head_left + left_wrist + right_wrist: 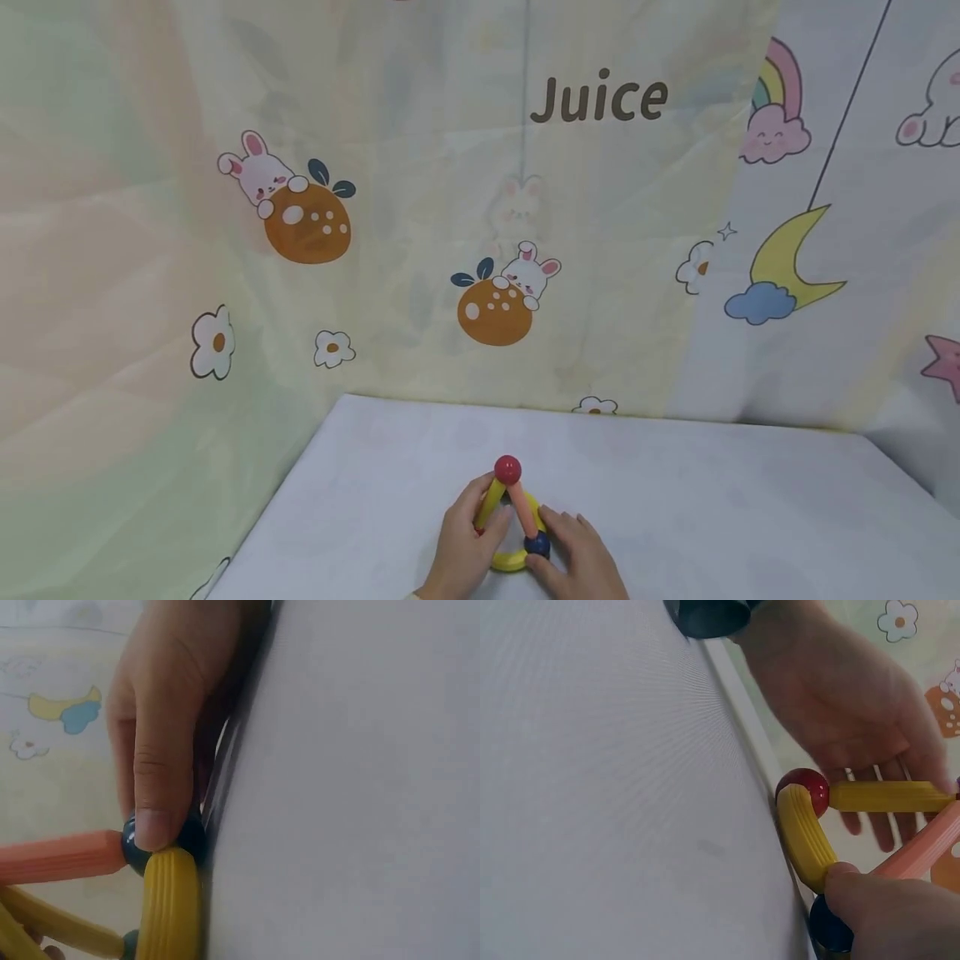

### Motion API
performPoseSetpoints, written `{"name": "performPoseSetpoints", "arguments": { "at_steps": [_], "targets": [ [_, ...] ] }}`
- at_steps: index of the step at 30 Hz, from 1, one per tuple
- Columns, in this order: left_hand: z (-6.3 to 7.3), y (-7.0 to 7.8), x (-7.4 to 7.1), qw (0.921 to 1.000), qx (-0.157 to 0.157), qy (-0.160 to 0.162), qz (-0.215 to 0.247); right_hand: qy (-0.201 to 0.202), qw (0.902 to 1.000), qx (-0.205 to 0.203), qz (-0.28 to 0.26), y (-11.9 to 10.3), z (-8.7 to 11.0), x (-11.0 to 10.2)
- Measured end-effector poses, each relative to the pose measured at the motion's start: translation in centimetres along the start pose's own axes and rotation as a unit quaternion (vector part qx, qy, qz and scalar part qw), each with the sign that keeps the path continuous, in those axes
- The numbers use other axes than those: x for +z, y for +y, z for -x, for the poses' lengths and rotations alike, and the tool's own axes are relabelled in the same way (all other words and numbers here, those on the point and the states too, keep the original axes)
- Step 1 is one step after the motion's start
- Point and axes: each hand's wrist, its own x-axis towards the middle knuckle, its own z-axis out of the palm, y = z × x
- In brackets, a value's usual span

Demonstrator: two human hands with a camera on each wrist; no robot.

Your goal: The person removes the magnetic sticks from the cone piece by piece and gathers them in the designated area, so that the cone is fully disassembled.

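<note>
A magnetic stick-and-ball frame stands on the table in the head view. At its peak is a red ball (pixel 507 470); a straight yellow stick (pixel 885 796) and an orange stick (pixel 522 508) slope down from it. Curved yellow sticks (pixel 512 560) form a ring at the base, joined by balls, including a red ball (pixel 804 791) and a dark blue ball (pixel 537 544). My left hand (pixel 467 537) holds the straight yellow stick between thumb and fingers. With thumb and fingers, my right hand (pixel 581 554) pinches the base at the blue ball, its thumb also on a curved stick.
The white table (pixel 712 508) extends around the frame. Behind and to the left hangs a cloth wall (pixel 397 292) printed with rabbits, oranges and flowers. A dark band (pixel 709 616) is on the left wrist.
</note>
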Motion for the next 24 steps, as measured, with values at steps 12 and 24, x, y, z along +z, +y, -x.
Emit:
{"name": "performPoseSetpoints", "arguments": {
  "at_steps": [12,24],
  "targets": [
    [-2.0,-0.8,1.7,0.9844,0.108,0.138,-0.017,0.124,0.9882,-0.003,-0.09,-1.7,-0.7,0.1],
    [-1.4,-2.0,2.5,0.9845,0.131,0.115,-0.012,0.251,0.9423,-0.136,-0.175,-7.4,-2.3,-2.0]
  ]
}}
